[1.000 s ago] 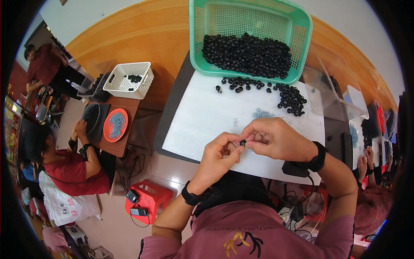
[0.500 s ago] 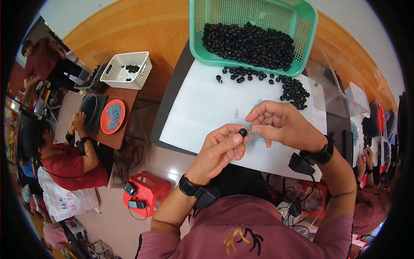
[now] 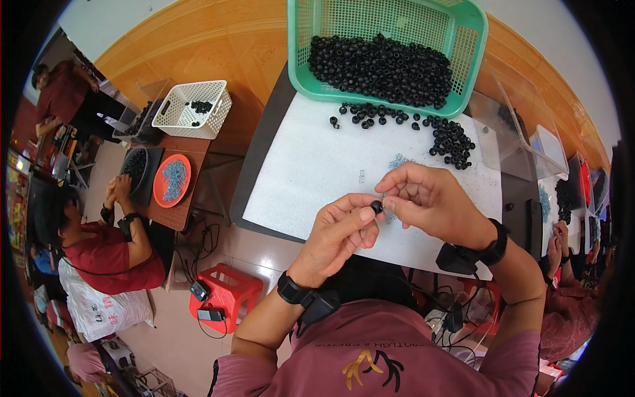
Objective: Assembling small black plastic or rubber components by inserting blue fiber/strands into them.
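Between the thumb and index finger of my left hand point(image 3: 338, 231) sits a small round black bead-like piece point(image 3: 376, 206). My right hand point(image 3: 428, 197) is at its right side, thumb and index finger pinched together close against the piece. Whatever those fingertips hold is too small to make out. Both hands are above a white foam sheet point(image 3: 297, 159) on the table. Just beyond the right fingers lies a little heap of tiny grey-blue bits point(image 3: 398, 161), partly hidden. Similar loose black pieces point(image 3: 452, 142) are scattered at the sheet's far right.
At the far edge stands a green basket point(image 3: 479, 66) holding many black pieces point(image 3: 380, 69). A clear plastic bin point(image 3: 522, 149) is to the right. On the left, a co-worker point(image 3: 112, 245) sits by a table with an orange plate point(image 3: 159, 192) and white basket point(image 3: 221, 119). A red stool point(image 3: 231, 291) stands below.
My right hand has moved down and left, bringing its fingertips in against the black piece. My left hand still holds the piece, shifted slightly right.
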`<state>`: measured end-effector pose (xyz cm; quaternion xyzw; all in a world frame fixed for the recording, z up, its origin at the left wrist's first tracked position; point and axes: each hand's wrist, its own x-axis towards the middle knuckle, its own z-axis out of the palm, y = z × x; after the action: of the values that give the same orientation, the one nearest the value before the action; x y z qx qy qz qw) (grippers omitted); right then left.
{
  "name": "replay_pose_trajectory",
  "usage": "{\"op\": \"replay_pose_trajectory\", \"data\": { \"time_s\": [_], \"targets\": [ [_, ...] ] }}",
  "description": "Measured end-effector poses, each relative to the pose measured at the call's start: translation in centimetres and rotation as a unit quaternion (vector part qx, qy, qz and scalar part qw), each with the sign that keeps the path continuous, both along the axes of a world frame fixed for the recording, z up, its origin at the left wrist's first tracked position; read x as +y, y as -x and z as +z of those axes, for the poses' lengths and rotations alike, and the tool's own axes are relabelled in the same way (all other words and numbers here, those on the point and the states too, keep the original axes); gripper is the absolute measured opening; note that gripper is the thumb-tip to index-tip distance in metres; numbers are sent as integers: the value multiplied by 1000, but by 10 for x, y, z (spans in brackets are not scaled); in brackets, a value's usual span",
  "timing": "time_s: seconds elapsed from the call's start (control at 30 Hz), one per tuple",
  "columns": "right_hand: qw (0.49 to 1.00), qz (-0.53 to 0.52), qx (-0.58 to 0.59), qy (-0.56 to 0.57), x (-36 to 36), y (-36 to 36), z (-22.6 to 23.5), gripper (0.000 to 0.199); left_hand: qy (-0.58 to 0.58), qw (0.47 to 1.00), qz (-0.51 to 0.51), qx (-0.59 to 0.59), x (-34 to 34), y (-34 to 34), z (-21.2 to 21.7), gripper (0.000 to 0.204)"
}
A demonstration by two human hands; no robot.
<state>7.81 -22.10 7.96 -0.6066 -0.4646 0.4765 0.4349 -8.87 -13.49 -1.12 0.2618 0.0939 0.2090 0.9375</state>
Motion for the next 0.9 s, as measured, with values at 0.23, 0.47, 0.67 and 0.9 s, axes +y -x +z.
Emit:
{"op": "replay_pose_trajectory", "data": {
  "time_s": [0.23, 0.47, 0.67, 0.9],
  "targets": [
    [998, -32, -20, -47, -3, 6, -12, 15, -18, 999, 28, 1, -3, -3, 2, 19],
    [919, -41, -316, -232, -6, 16, -21, 19, 0, 997, 83, 6, -6, -7, 3, 22],
    [896, 26, -357, -264, 0, 0, -12, 15, -109, 990, 66, 65, -1, -3, 7, 21],
    [929, 66, -292, -219, 18, -8, -4, 10, -107, 991, 58, 50, 14, -3, 0, 20]
  ]
}}
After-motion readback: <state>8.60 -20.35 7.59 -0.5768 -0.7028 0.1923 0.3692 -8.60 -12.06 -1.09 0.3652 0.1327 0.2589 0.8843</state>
